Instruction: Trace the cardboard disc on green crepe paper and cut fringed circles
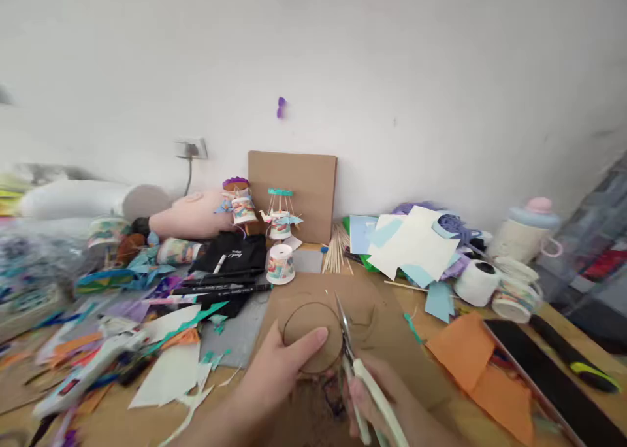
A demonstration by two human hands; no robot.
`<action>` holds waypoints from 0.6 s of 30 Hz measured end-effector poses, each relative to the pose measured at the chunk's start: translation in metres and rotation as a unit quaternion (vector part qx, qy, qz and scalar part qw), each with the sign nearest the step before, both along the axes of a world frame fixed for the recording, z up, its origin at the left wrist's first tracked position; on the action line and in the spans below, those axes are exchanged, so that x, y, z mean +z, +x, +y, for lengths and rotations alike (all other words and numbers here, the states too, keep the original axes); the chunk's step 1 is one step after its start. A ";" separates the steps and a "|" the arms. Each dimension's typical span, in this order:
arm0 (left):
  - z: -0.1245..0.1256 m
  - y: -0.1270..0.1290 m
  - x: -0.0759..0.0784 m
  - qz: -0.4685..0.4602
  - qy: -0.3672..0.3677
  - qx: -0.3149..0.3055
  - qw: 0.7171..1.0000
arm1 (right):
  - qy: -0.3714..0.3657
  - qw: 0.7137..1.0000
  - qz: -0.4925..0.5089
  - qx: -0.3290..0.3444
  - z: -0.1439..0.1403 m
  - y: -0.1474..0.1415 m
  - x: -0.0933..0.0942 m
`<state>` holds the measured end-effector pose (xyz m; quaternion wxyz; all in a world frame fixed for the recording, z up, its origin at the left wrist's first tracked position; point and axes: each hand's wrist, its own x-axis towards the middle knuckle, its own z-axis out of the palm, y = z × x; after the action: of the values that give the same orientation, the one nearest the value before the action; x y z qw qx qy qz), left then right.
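Observation:
My left hand (289,357) grips a piece of brown cardboard (311,326) with a dark circular outline, thumb flat on top and fingers underneath. White-handled scissors (377,395) are in my right hand (379,385), their metal blades pointing away from me along the right edge of the circle. Whether the blades are apart is hard to make out. Below both hands lies a larger brown cardboard sheet (392,362). A patterned paper cup (281,265) stands upside down just beyond it.
Paper scraps, a glue gun (88,375) and black markers (215,283) clutter the left. Wooden sticks (337,251), white paper (411,244), orange sheets (470,355), a phone-like black slab (548,368) and a cutter (573,352) lie rightward. A cup carousel (280,221) stands before a leaning board (308,185).

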<state>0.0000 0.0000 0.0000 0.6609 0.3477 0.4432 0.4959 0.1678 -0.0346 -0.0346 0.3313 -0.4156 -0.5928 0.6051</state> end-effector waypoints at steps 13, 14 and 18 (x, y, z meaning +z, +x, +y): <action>0.002 -0.001 0.007 -0.009 0.024 -0.055 0.998 | -0.016 0.999 -0.028 0.040 0.004 0.001 0.014; 0.002 -0.001 0.007 -0.009 0.026 -0.063 0.998 | -0.014 0.999 -0.028 0.045 0.004 0.001 0.014; 0.006 -0.006 0.003 -0.014 0.029 -0.087 0.996 | -0.009 0.999 -0.025 0.040 0.004 0.002 0.015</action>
<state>-0.0060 0.0056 0.0035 0.6970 0.3973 0.3875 0.4541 0.1695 -0.0306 -0.0196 0.2881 -0.4095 -0.6113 0.6129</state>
